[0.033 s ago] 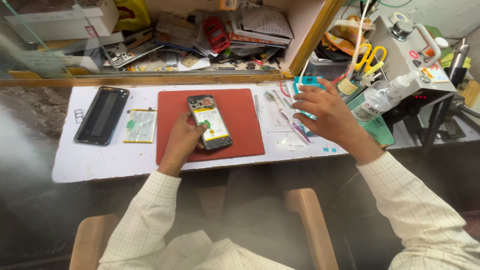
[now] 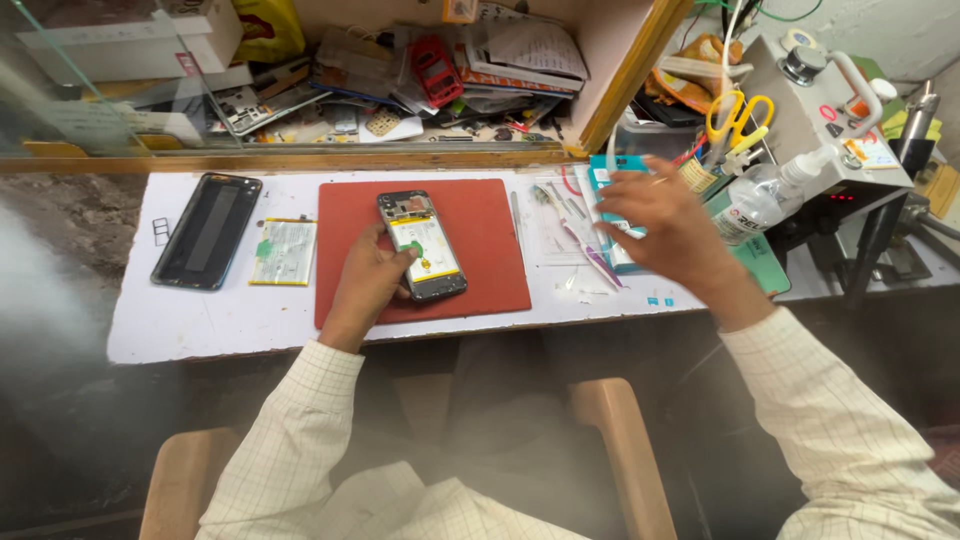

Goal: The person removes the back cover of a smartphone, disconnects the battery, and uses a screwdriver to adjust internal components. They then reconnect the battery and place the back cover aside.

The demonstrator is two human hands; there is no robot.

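Little has shifted since the earlier frame: the right hand (image 2: 668,222) still hovers, blurred, over the tools to the right of the mat, perhaps a touch further out, and the left hand (image 2: 368,283) stays on the phone.

Nearest the person, the left hand rests on the red mat (image 2: 490,265), fingers loosely curled against the left edge of the opened phone (image 2: 422,246), thumb on its lower side, steadying it rather than lifting it. That phone lies back-up just beyond the fingertips, its yellow-edged battery and dark frame showing, tilted slightly on the mat.

Left of this hand, on the white bench (image 2: 200,325), a loose battery (image 2: 283,252) lies flat, and further left a dark back cover (image 2: 207,231) lies beside it, not touching.

The right hand is open, fingers spread, holding nothing that can be made out; it hangs over a blue card of small tools (image 2: 606,215). Just beyond it stand a clear spray bottle (image 2: 765,196) and yellow-handled scissors (image 2: 738,115). Beyond both hands, behind a wooden ledge, sits a cluttered tray of papers and parts (image 2: 440,80).
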